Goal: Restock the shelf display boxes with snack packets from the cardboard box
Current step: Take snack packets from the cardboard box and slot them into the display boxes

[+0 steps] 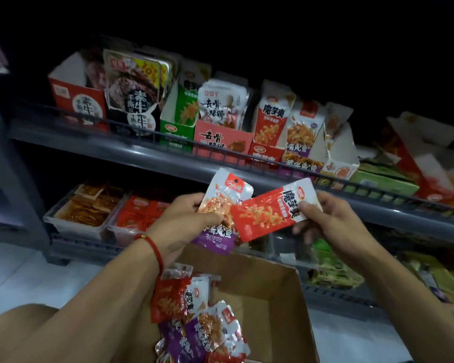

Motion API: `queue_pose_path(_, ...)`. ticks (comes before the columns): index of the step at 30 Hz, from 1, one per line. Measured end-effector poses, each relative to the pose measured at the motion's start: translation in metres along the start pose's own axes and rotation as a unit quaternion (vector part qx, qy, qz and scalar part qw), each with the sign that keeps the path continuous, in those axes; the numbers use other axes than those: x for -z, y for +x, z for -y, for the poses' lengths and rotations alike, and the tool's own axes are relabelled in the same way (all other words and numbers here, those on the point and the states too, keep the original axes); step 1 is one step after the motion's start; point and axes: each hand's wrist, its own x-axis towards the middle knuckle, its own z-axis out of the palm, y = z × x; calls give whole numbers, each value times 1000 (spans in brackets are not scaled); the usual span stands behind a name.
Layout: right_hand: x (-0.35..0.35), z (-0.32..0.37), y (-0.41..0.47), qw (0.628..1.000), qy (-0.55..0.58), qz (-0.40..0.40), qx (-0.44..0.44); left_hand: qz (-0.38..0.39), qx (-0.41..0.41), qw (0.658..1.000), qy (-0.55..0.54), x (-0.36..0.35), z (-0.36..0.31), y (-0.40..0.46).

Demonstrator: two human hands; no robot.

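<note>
Mid-restock: cardboard box [268, 297] at 6 o'clock holds many packets
Left hand [184, 221] grips purple packet [220, 205], right hand [325, 216] pinches red packet [265, 216]; neither shelved yet

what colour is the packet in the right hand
Mostly red with a white top, seen in the head view: packet pinched by the right hand.

— What is the left hand [184, 221] holding?
— A purple and white packet [222, 205].
— And the right hand [325, 218]?
— It pinches a red packet [268, 213]. Below both hands sits the cardboard box [268, 292] with more packets [194, 318].
</note>
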Motion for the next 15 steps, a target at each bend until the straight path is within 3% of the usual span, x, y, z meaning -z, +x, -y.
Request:
queue_pose_path(3,14,36,11,998,-40,-11,53,-11,0,999,-43,3,-6,1)
queue_pose_path(6,28,72,32,982,-114,-73,133,-21,-12,996,-82,4,-14,-1)
queue_pose_path(10,41,107,70,929,-239,-162,234,-26,1,989,-147,4,-23,-4)
queue_pose_path(15,37,137,114,865,-360,-229,265,-31,25,976,-215,7,-30,-1)
